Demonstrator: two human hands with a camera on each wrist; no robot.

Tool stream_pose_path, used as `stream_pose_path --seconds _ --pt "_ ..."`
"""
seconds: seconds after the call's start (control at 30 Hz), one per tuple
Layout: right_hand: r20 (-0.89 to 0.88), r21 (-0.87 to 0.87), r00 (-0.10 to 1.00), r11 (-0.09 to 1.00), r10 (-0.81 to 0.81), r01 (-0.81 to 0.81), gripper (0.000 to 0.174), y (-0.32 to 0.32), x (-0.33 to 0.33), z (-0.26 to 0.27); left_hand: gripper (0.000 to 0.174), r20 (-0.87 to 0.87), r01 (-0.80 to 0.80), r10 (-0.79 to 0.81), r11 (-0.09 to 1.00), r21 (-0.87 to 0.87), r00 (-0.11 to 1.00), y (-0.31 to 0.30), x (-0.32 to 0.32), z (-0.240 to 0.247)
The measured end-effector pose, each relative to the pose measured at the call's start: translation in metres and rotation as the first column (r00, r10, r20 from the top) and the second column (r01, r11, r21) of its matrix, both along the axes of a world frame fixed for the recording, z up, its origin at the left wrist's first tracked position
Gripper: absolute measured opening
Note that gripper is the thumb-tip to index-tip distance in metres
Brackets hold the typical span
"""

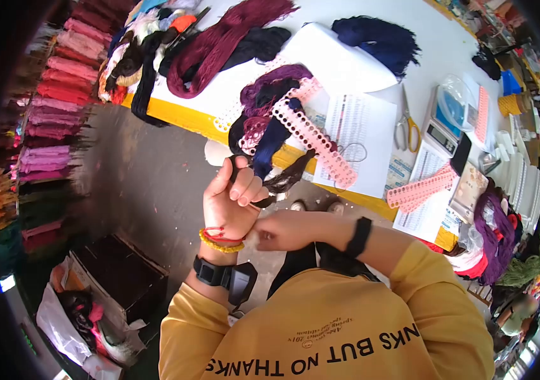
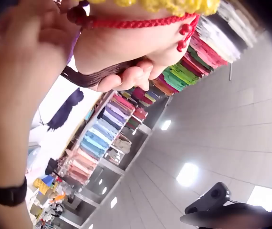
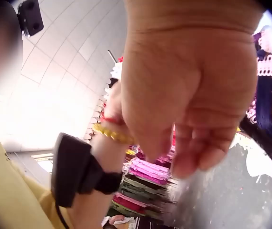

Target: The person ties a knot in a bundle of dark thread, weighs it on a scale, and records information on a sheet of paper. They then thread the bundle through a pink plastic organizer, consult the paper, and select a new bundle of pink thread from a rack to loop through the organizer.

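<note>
Dark brown thread (image 2: pixel 95 78) passes through my left hand (image 1: pixel 235 196), whose fingers curl round it, as the left wrist view shows. That hand is raised, with a yellow bracelet (image 1: pixel 220 241) and red cord at its wrist. Just beside this wrist is my right hand (image 1: pixel 286 230), its fingers loosely bent and pointing down in the right wrist view (image 3: pixel 188 95); no thing shows between them. A dark brown skein (image 1: pixel 292 174) hangs at the table edge past my hands, by a pink punched card (image 1: pixel 314 140) with navy and purple threads.
On the white table (image 1: pixel 200 117) lie a maroon skein (image 1: pixel 219 44), a navy skein (image 1: pixel 381 44), printed sheets (image 1: pixel 362 136), scissors (image 1: pixel 406 126) and a scale (image 1: pixel 444 123). Coloured skeins (image 1: pixel 64 82) hang at the left, above a box (image 1: pixel 121 272) and an open bag (image 1: pixel 61 316) on the floor.
</note>
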State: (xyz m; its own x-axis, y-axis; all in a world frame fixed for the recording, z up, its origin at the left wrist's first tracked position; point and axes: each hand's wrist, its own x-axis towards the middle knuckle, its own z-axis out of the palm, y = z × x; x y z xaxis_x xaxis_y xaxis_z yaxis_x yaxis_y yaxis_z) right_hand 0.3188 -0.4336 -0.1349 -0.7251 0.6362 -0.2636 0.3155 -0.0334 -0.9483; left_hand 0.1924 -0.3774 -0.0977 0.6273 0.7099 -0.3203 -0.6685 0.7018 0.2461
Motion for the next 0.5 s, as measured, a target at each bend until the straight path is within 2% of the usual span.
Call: stream_pose_path --seconds 0.03,0.07,0.1,0.13,0.23,0.3,0.37,0.4,0.47,0.5 --pt "0.093 0.041 0.995 0.999 -0.035 0.031 0.017 0.004 -0.01 -0.001 0.026 0.036 0.017 -0.018 1.0 0.017 0.999 0.0 0.005 0.013" --pt "-0.014 0.327 0.956 0.902 -0.294 0.283 0.015 0.004 -0.02 -0.02 0.026 0.048 0.017 -0.019 0.999 0.033 0.999 -0.001 0.007 0.023" --pt "-0.19 0.548 0.851 0.666 -0.489 0.506 0.013 0.004 -0.027 -0.036 0.026 0.056 0.017 -0.02 0.999 0.049 0.998 -0.002 0.007 0.032" --pt "-0.515 0.234 0.575 0.541 -0.636 0.808 0.018 0.013 -0.023 -0.005 0.026 0.075 0.02 -0.025 0.998 0.062 0.997 -0.002 0.006 0.04" --pt "-0.333 0.331 0.483 0.379 -0.81 0.864 0.03 0.016 -0.008 0.009 0.027 0.019 -0.032 0.032 0.999 0.015 0.999 -0.008 0.0 0.058" --pt "-0.499 0.589 0.53 0.181 -0.686 0.788 0.053 0.031 0.0 0.022 0.026 0.038 0.002 -0.005 0.998 0.071 0.999 -0.015 0.003 0.063" --pt "-0.577 0.649 0.58 0.108 -0.575 0.753 0.072 0.045 -0.008 0.025 0.024 0.053 0.099 -0.101 0.994 0.044 0.994 -0.018 0.005 0.065" --pt "-0.49 0.451 0.674 0.501 -0.553 0.739 0.068 0.054 -0.013 0.01 0.023 -0.044 0.089 -0.084 0.991 0.104 0.995 -0.019 0.004 0.073" --pt "-0.4 0.261 0.764 0.736 -0.507 0.625 0.029 0.038 -0.013 0.039 0.021 -0.224 0.089 -0.039 0.972 0.217 0.974 -0.021 0.002 0.09" --pt "-0.347 0.155 0.804 0.816 -0.483 0.557 0.01 0.03 -0.013 0.053 0.019 -0.224 0.121 -0.045 0.933 0.338 0.974 -0.015 -0.012 0.085"
